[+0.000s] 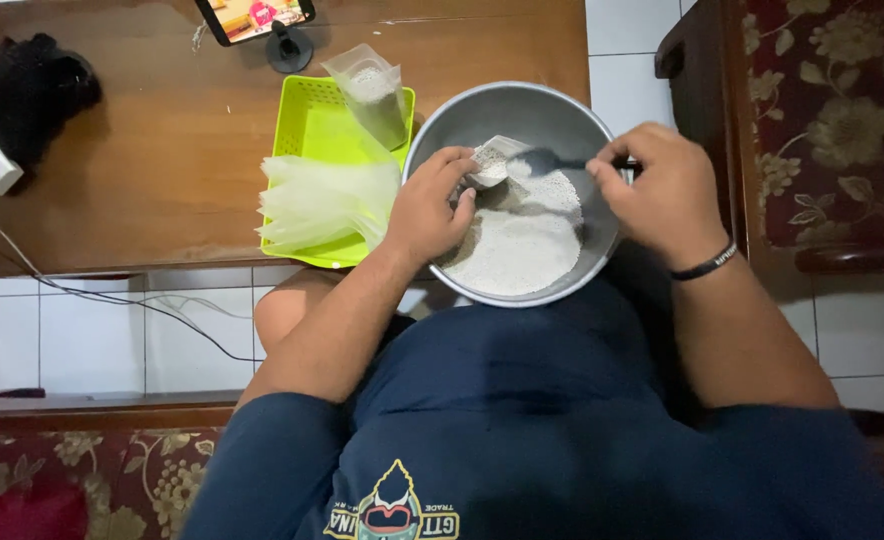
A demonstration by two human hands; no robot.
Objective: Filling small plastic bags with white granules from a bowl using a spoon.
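A round metal bowl point(522, 115) rests on my lap, holding a heap of white powder point(522, 245). My left hand point(427, 205) grips a small clear plastic bag point(492, 165), held open over the bowl and partly filled with powder. My right hand point(662, 190) holds a spoon point(552, 160) by its handle, the spoon's head right at the bag's mouth. A black band sits on my right wrist.
A lime-green plastic tray point(312, 125) on the wooden table point(162, 170) holds a stack of empty clear bags point(322, 200) and one filled bag point(372, 90). A phone on a stand point(257, 18), a black cloth point(37, 90), a white adapter and cables are nearby. Patterned chairs flank me.
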